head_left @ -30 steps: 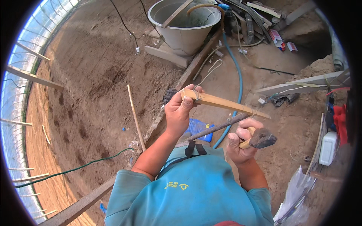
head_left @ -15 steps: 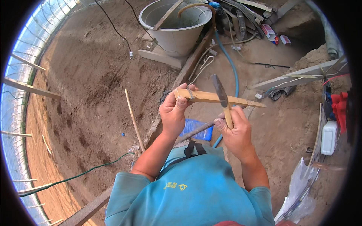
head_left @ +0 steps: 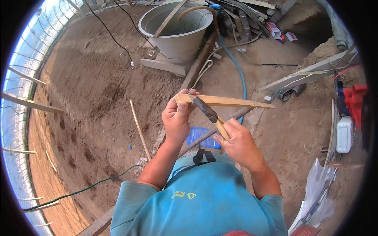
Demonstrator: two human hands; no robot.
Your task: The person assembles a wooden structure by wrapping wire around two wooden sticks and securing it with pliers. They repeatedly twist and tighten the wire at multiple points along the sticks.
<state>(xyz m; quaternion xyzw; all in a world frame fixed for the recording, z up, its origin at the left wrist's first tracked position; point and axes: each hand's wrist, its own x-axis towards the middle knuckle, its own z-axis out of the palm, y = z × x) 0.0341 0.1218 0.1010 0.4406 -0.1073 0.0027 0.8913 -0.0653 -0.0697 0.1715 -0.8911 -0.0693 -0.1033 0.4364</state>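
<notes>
My left hand point(head_left: 176, 122) is closed around the left end of a tapered wooden stake point(head_left: 232, 101), which lies level and points right. A bit of thin wire point(head_left: 191, 95) sits by my left fingers, and more thin wire wraps the stake near its narrow end. My right hand point(head_left: 241, 146) grips the short wooden handle of a hammer point(head_left: 206, 109). Its dark metal head slants against or just in front of the stake, close to my left fingers; whether it touches the wood I cannot tell. Behind the hands a grey pole point(head_left: 204, 136) runs diagonally.
A large grey tub point(head_left: 177, 43) stands ahead on boards, beside a wooden beam point(head_left: 199, 63). A blue hose point(head_left: 238, 65) crosses the floor. A blue plastic sheet or bag point(head_left: 202, 137) lies below my hands. At right are a white jug point(head_left: 344, 134) and clear plastic point(head_left: 315, 185).
My right hand has moved slightly left and down, swinging the hammer head from upright right of centre to slanting near the stake's left end. The left hand keeps its hold.
</notes>
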